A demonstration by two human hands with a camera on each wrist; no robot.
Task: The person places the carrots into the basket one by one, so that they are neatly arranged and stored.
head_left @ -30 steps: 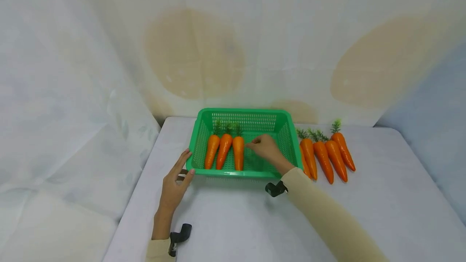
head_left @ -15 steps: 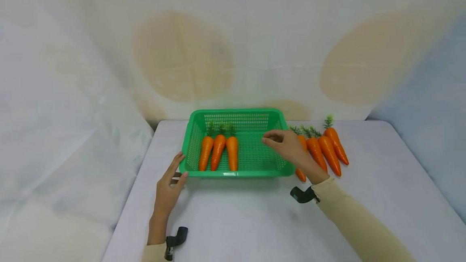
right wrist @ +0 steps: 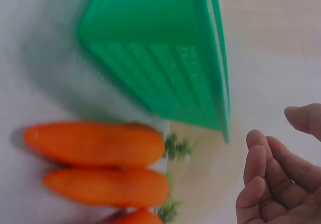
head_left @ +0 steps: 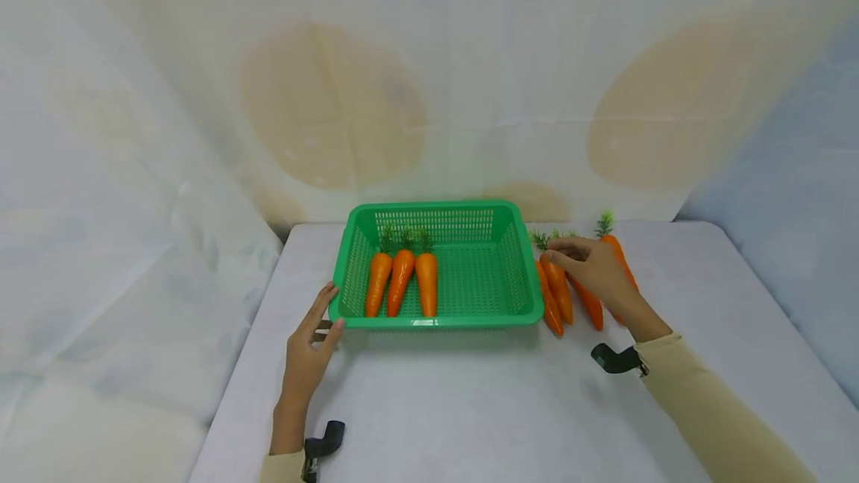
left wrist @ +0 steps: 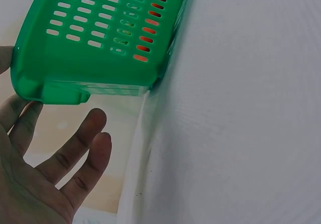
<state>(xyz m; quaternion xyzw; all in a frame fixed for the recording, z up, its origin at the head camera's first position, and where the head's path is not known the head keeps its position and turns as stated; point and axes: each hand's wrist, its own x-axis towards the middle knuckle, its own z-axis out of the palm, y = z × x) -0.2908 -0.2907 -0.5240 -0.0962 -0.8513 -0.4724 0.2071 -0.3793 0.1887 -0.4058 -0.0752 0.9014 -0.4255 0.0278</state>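
Note:
A green plastic basket [head_left: 439,322] with slotted walls stands on the white-covered table. Three carrots [head_left: 426,285] with green tops lie side by side in its left half. At the front left corner, my left hand [head_left: 307,360] holds the rim between thumb and fingertips; the left wrist view shows its other fingers [left wrist: 75,151] extended below the rim. Several more carrots [head_left: 557,289] lie in a row right of the basket. Over that row hovers my right hand [head_left: 593,267], fingers loosely bent, thumb apart, nothing between them. It hides parts of the carrots on the right.
A pale cloth [head_left: 470,95] with tan round patches hangs behind the table, with more cloth at both sides. Black wrist cameras [head_left: 614,358] sit at both cuffs. The white tabletop [head_left: 456,408] extends in front of the basket.
My right hand has left the inside of the basket, empty, and moved right to above the carrot row. My left hand stays at the basket's corner. The head view has shifted slightly.

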